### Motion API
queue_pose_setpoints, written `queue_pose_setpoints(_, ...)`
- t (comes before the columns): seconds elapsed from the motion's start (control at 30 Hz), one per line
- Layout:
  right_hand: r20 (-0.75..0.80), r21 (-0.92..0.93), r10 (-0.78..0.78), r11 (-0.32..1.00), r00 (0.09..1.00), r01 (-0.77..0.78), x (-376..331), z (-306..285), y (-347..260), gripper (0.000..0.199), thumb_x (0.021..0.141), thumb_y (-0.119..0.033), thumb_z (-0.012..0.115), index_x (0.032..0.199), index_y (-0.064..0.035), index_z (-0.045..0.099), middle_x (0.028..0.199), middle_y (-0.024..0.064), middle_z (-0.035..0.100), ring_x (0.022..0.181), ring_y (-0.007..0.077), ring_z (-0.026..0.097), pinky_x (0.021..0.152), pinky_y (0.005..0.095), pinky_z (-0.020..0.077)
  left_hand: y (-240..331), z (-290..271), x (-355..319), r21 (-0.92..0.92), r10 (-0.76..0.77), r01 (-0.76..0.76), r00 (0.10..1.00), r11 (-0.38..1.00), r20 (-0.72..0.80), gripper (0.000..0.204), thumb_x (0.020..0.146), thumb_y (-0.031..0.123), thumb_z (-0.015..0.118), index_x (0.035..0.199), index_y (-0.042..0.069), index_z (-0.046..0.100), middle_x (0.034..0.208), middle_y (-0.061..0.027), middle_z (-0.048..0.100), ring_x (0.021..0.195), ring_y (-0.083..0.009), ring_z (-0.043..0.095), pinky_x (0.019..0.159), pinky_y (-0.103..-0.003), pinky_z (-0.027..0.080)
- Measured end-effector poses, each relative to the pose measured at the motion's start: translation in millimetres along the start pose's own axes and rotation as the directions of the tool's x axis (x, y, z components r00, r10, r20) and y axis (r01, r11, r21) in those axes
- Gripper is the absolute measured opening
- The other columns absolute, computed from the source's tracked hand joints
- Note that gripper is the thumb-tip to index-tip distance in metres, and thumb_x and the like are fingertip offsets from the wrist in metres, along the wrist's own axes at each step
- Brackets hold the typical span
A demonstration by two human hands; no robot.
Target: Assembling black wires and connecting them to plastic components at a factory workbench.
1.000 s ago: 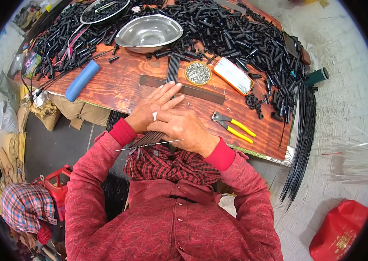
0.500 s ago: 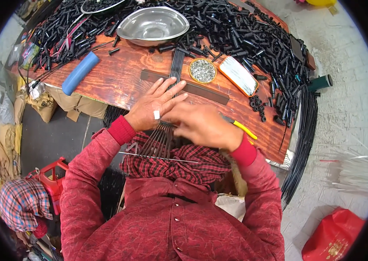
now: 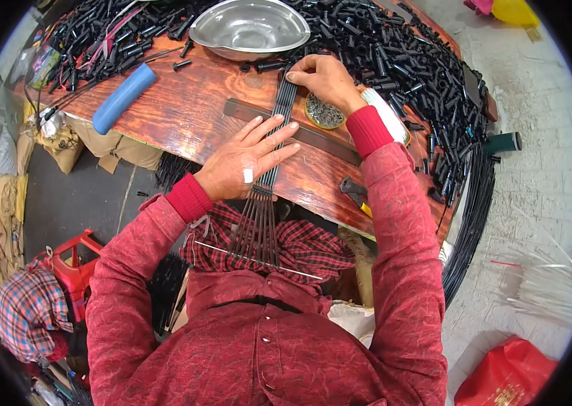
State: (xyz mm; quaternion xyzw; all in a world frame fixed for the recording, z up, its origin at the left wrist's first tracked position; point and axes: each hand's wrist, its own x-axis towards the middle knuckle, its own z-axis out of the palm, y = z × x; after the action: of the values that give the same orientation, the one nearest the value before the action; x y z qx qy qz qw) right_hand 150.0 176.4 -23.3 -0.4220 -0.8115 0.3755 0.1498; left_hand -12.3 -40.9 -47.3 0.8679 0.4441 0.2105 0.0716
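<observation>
1. Rods (image 3: 285, 101): a flat bundle of thin black rods points away from the person, its far part over the table (image 3: 194, 118). The near part passes the table edge and fans out above a checked cloth (image 3: 316, 247) on the lap.
2. Left hand (image 3: 232, 166): palm down, fingers extended and slightly spread. The fingers lie across the middle of the rods, pressed from above and not closed around them; the tips reach past the right side of the bundle.
3. Right hand (image 3: 326, 80): thumb and forefinger bent close together at the far end of the rods. Whether they pinch a rod cannot be told.
4. Wire (image 3: 299, 273): a thin, light wire crosses the near ends of the fan.
5. Bar (image 3: 330, 143): lies crosswise on the table; the rods cross it beyond the left fingertips.
6. Dish (image 3: 324, 115): holds small silver bits, just beside the right wrist.
7. Pliers (image 3: 352, 188): yellow-handled, partly hidden by the right sleeve.
8. Bowl (image 3: 252, 30): metal, beyond the rods, beside heaped black parts (image 3: 401, 64).
</observation>
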Motion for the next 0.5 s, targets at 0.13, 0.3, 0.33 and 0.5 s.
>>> queue_pose_setpoints(0.13, -0.03, -0.013, 0.049, 0.999, 0.998, -0.049, 9, 1, 6, 0.028, 0.082, -0.035, 0.084, 0.095, -0.0104, 0.081, 0.091, 0.0075, 0.078, 0.086, 0.0201, 0.074, 0.081, 0.0358, 0.0553, 2, -1, -1, 0.01, -0.008, 0.007, 1.0, 1.0, 0.021, 0.075, 0.081, -0.002, 0.06, 0.152, 0.017, 0.048, 0.168, -0.01, 0.032, 0.155, -0.0359, 0.029, 0.124, -0.056, 0.028)
queue_pose_setpoints(0.3, -0.029, -0.016, 0.144, 0.989, 0.989, -0.145, 16, 4, 5, 0.031, 0.078, -0.034, 0.087, 0.093, -0.0077, 0.081, 0.088, 0.0095, 0.078, 0.085, 0.0198, 0.074, 0.082, 0.0356, 0.0556, 2, 1, -2, -0.001, -0.001, 0.001, 1.0, 1.0, 0.007, 0.074, 0.082, -0.001, 0.059, 0.153, 0.017, 0.047, 0.168, -0.0099, 0.031, 0.155, -0.0354, 0.028, 0.124, -0.055, 0.027)
queue_pose_setpoints(0.33, -0.032, -0.015, 0.148, 0.989, 0.988, -0.149, 18, 3, 11, 0.031, 0.078, -0.034, 0.087, 0.093, -0.0077, 0.081, 0.088, 0.0095, 0.078, 0.085, 0.0198, 0.074, 0.082, 0.0356, 0.0556, 2, 3, -1, 0.008, 0.006, -0.006, 1.0, 1.0, 0.009, 0.072, 0.084, 0.0, 0.058, 0.153, 0.017, 0.047, 0.168, -0.0099, 0.031, 0.155, -0.0355, 0.029, 0.124, -0.055, 0.027)
queue_pose_setpoints(0.5, -0.135, 0.102, 0.001, 0.995, 0.991, 0.013, 0, 1, 18, 0.035, 0.08, -0.032, 0.086, 0.101, -0.0059, 0.08, 0.089, 0.0097, 0.079, 0.083, 0.0202, 0.074, 0.081, 0.0344, 0.0564, -3, 7, 0, 0.075, 0.053, -0.052, 0.999, 0.996, -0.01, 0.065, 0.09, 0.009, 0.056, 0.153, 0.017, 0.046, 0.168, -0.0105, 0.032, 0.154, -0.0357, 0.03, 0.124, -0.054, 0.028)
